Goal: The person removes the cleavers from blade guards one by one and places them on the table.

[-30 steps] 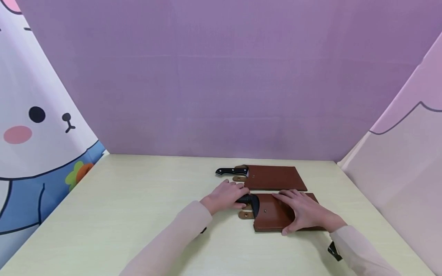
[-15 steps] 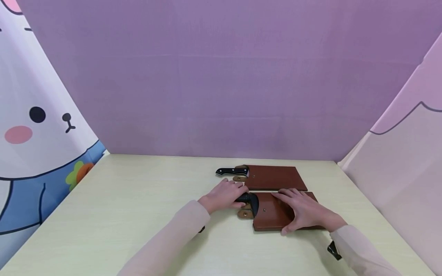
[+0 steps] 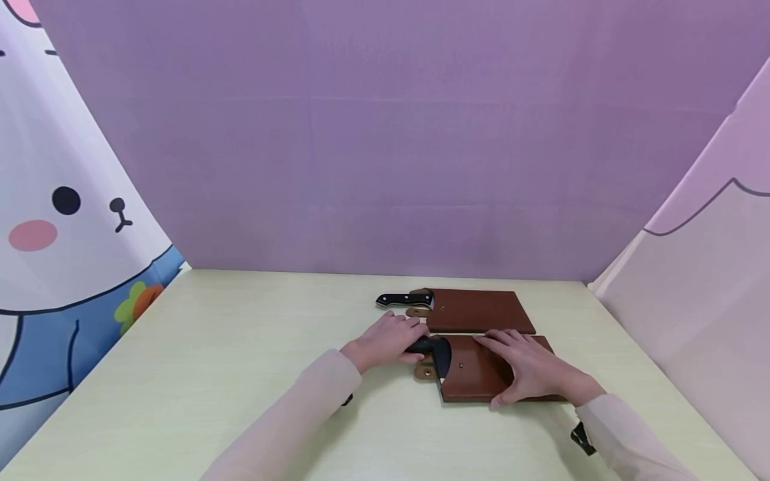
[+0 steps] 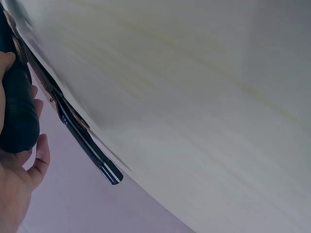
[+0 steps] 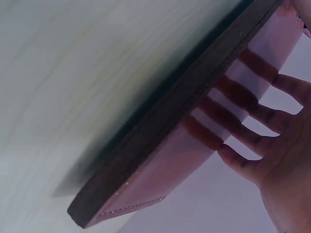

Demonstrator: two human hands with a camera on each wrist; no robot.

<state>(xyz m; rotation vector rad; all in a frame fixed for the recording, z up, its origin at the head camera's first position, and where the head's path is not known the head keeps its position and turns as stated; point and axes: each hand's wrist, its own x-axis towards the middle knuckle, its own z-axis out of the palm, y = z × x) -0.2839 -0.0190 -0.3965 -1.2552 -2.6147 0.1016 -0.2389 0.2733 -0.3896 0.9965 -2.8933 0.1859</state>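
Nearer to me on the table lies a brown leather sheath [image 3: 475,377], with a black-handled knife [image 3: 442,357] in its left end. My left hand [image 3: 388,342] grips the knife's handle. In the left wrist view the thick rounded handle [image 4: 20,111] lies in the palm, fingers around it. The blade is almost wholly hidden inside the sheath. My right hand [image 3: 532,369] holds the sheath across its width, thumb at the near edge. Fingertips of the right hand [image 5: 286,165] touch the far side of the sheath [image 5: 165,160] in the right wrist view.
Just beyond lies a second brown sheath [image 3: 478,310] holding a knife with a riveted black handle [image 3: 403,299]. A tan snap strap [image 3: 424,372] sticks out by the nearer sheath's mouth. A purple cloth [image 3: 385,147] backs the pale table [image 3: 252,347].
My left hand and the knife's handle have shifted slightly left, and the handle's broad end stands a little farther out of the sheath. My right hand has stayed nearly in place.
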